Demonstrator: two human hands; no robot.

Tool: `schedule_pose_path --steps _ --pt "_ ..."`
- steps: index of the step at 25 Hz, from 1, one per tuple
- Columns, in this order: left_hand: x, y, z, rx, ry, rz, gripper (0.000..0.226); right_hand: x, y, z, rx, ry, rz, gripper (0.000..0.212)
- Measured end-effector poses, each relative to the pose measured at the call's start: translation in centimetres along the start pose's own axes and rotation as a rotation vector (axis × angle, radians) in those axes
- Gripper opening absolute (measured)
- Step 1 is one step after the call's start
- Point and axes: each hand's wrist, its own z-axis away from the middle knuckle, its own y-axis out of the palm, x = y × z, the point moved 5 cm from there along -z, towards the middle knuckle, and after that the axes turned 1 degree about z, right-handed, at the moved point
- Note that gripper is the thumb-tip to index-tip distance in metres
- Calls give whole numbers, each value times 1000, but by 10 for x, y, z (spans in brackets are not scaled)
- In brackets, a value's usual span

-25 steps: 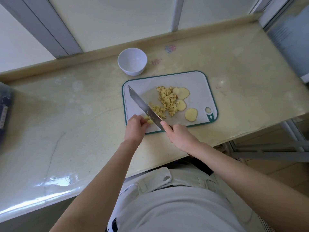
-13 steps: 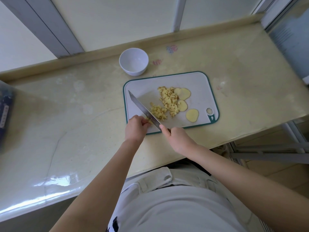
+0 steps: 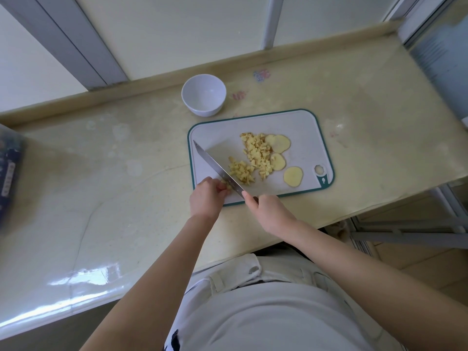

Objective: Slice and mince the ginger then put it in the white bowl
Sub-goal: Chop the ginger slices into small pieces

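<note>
Glossy beige counter (image 3: 106, 198) beneath windows (image 3: 192, 29) holds white bowl (image 3: 202, 110) and cutting board (image 3: 307, 148).

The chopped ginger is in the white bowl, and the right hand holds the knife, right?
Not quite: the head view shows the bowl empty; the chopped ginger lies on the board. The right hand does hold the knife.

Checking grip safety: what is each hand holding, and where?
Right hand grips the knife by its handle; left hand pinches a ginger piece beside the blade.

Glossy beige counter (image 3: 101, 188), white bowl (image 3: 203, 95) near the wall, green-rimmed cutting board (image 3: 298, 127) just beside it
</note>
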Motion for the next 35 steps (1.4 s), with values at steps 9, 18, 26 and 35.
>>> schedule_pose_path --steps 9,18,26,35 --pt "0 2 -2 36 145 42 13 -13 -15 -12 -31 53 -74 60" --pt "-17 11 -7 60 172 154 26 -17 -28 -11 -59 58 -91 51" --pt "-12 4 -10 5 140 128 17 -20 -24 -4 -127 90 -166 64" --pt "-15 6 -11 15 103 84 13 -3 -19 7 -19 -13 -124 43"
